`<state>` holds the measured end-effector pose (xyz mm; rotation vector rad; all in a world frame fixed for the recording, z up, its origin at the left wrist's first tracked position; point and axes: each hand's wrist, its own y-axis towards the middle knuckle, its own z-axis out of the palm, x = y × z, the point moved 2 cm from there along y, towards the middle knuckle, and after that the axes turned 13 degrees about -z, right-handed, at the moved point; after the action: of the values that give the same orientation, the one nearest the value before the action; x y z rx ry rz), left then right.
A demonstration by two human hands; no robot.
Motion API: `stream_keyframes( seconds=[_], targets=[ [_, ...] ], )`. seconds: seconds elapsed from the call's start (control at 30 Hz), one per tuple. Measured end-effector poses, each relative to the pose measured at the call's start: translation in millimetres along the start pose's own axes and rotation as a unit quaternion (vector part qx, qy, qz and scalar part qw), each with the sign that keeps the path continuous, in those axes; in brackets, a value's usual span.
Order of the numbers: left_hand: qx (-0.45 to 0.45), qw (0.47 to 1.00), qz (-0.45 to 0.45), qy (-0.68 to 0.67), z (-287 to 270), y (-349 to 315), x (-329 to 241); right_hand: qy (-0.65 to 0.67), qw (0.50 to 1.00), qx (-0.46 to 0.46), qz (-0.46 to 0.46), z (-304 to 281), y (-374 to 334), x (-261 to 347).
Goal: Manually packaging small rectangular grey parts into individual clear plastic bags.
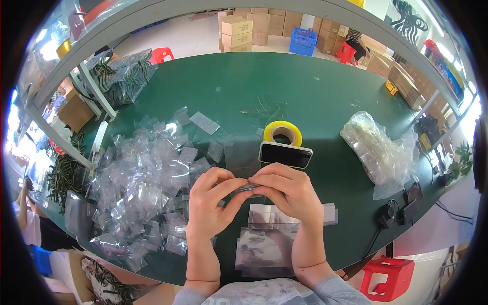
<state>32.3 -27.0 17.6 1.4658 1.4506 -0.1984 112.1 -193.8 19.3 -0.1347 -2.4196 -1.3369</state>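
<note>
Pale, unreadable lettering (222, 301) marks the grey shirt (264, 293) below the grip, where left hand (212, 201) and right hand (288, 193) pinch a plastic piece (247, 187) partly hidden by their fingers (272, 180), a smartphone (284, 155) and yellow tape roll (296, 133) just beyond, film sheets (265, 250) nearer the shirt, clear packets (142, 178) heaped to its left.

Left hand (213, 201) and right hand (285, 190) pinch some thin plastic (247, 188) in front of the phone (285, 155). Tape roll (282, 123) sits behind it, clear packets (145, 175) heaped left.
</note>
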Motion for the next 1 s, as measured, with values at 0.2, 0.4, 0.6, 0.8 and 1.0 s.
stream_keyframes(
  seconds=[0.2,0.4,0.6,0.8,1.0],
  targets=[
    [-0.008,1.0,0.003,-0.012,0,0,-1,0.0,1.0,-0.001,-0.003,1,1,3],
    [0.002,1.0,0.001,-0.021,3,-2,1,-0.036,0.999,0.007,-0.034,1,2,4],
    [0.041,0.991,-0.02,-0.124,-5,1,6,0.14,0.989,0.0,0.05,-5,-1,0],
    [0.052,0.97,-0.103,-0.213,-2,0,-3,0.273,0.95,-0.097,0.116,-3,-3,-2],
    [-0.033,0.985,-0.097,-0.137,3,0,-7,0.079,0.989,-0.092,0.079,4,2,2]
  ],
)
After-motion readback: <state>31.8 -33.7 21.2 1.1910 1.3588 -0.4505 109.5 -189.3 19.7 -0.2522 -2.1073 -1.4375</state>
